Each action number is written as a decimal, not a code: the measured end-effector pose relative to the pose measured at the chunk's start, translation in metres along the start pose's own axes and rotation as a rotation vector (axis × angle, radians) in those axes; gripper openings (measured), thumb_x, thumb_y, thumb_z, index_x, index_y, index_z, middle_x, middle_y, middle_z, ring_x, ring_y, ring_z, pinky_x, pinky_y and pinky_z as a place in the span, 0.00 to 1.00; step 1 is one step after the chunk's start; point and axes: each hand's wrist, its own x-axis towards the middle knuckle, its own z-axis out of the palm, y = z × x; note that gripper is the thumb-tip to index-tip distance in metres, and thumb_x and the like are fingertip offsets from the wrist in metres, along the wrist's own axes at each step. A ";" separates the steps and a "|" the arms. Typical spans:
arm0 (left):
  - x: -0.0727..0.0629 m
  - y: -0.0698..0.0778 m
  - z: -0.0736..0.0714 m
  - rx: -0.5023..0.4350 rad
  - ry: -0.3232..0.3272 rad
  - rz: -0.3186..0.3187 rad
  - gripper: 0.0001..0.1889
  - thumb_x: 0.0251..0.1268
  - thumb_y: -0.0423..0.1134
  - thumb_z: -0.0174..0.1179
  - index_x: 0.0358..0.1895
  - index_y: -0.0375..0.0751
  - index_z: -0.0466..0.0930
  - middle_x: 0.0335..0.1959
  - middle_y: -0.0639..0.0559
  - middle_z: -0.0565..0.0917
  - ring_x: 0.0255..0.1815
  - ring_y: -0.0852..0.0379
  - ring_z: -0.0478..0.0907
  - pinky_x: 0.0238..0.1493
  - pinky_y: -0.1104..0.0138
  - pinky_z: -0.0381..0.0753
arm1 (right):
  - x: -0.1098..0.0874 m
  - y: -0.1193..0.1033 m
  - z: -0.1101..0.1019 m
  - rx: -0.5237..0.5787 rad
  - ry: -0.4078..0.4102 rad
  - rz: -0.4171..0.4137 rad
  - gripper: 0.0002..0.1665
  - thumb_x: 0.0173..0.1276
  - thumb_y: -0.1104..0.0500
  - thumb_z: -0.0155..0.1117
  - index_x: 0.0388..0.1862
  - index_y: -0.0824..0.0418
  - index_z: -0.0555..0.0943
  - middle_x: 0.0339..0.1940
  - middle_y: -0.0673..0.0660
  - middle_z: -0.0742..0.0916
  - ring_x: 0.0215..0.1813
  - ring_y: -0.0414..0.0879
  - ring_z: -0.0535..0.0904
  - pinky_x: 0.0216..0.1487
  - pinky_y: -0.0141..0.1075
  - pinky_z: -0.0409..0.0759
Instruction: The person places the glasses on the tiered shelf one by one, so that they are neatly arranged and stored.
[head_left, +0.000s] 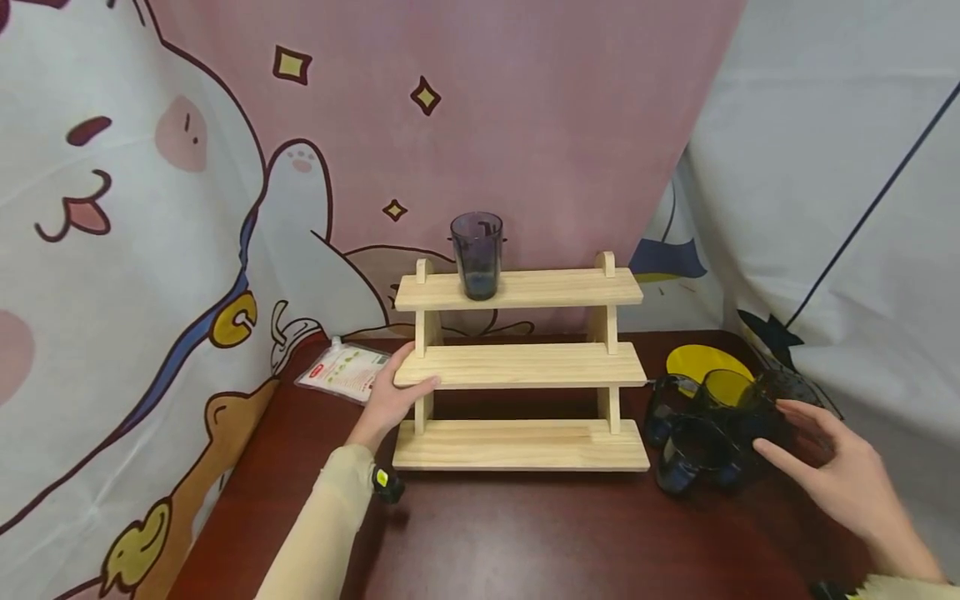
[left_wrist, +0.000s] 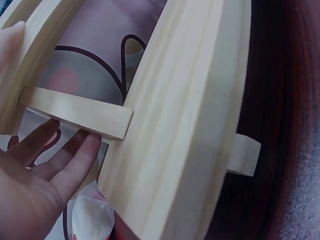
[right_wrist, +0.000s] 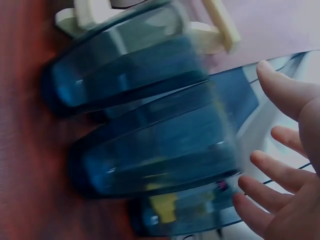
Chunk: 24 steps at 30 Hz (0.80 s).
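Observation:
A three-tier wooden shelf (head_left: 517, 367) stands on the table. My left hand (head_left: 388, 407) grips the left end of its middle board, thumb on the front; in the left wrist view, the other fingers (left_wrist: 75, 165) reach along the side support. One dark blue glass (head_left: 477, 260) stands upright on the top board, left of centre. To the right of the shelf, several similar glasses (head_left: 686, 467) are grouped upright on the table. My right hand (head_left: 847, 475) is beside them, fingers spread and holding nothing. In the right wrist view its fingertips are close to the rims of the blue glasses (right_wrist: 155, 150).
A white printed pouch (head_left: 348, 371) with a cap lies on the table (head_left: 570, 533) behind my left hand. Something round and yellow (head_left: 705, 361) is behind the glasses. Printed cloth (head_left: 570, 125) hangs along the back and both sides.

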 end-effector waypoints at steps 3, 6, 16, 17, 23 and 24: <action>0.000 0.001 -0.001 -0.002 0.000 -0.002 0.46 0.63 0.41 0.77 0.82 0.47 0.62 0.80 0.44 0.68 0.80 0.44 0.62 0.80 0.49 0.58 | -0.008 0.006 0.007 0.016 -0.001 0.013 0.51 0.64 0.45 0.81 0.79 0.62 0.68 0.66 0.77 0.79 0.59 0.47 0.82 0.37 0.09 0.65; 0.004 -0.003 -0.001 0.003 0.002 0.002 0.46 0.63 0.41 0.77 0.82 0.47 0.62 0.80 0.43 0.67 0.80 0.44 0.61 0.80 0.49 0.59 | -0.013 0.010 0.012 0.026 -0.011 0.017 0.54 0.65 0.45 0.81 0.82 0.60 0.64 0.69 0.77 0.78 0.67 0.47 0.79 0.42 0.09 0.63; 0.016 -0.034 0.000 0.008 0.031 0.027 0.47 0.63 0.45 0.78 0.83 0.56 0.61 0.80 0.48 0.67 0.80 0.47 0.61 0.81 0.49 0.57 | -0.016 0.016 0.029 0.152 -0.032 0.044 0.65 0.63 0.51 0.83 0.86 0.66 0.50 0.67 0.80 0.76 0.50 0.09 0.60 0.41 0.08 0.65; 0.016 -0.034 0.000 0.011 0.035 0.029 0.47 0.62 0.46 0.78 0.82 0.56 0.62 0.80 0.48 0.67 0.80 0.47 0.61 0.81 0.48 0.57 | -0.016 0.017 0.030 0.161 -0.040 0.055 0.66 0.64 0.51 0.82 0.86 0.66 0.49 0.68 0.80 0.75 0.51 0.10 0.61 0.42 0.07 0.65; 0.014 -0.034 0.001 0.030 0.048 0.043 0.47 0.60 0.49 0.79 0.81 0.56 0.64 0.79 0.49 0.68 0.80 0.46 0.62 0.80 0.46 0.58 | -0.014 0.020 0.033 0.165 -0.117 0.152 0.66 0.68 0.45 0.78 0.87 0.66 0.46 0.76 0.81 0.67 0.79 0.58 0.69 0.41 0.07 0.65; 0.013 -0.035 0.001 0.033 0.048 0.045 0.47 0.60 0.50 0.79 0.81 0.56 0.64 0.79 0.49 0.68 0.80 0.46 0.62 0.81 0.46 0.58 | -0.014 0.020 0.033 0.164 -0.125 0.160 0.65 0.69 0.44 0.77 0.87 0.66 0.46 0.77 0.80 0.66 0.77 0.69 0.66 0.41 0.08 0.65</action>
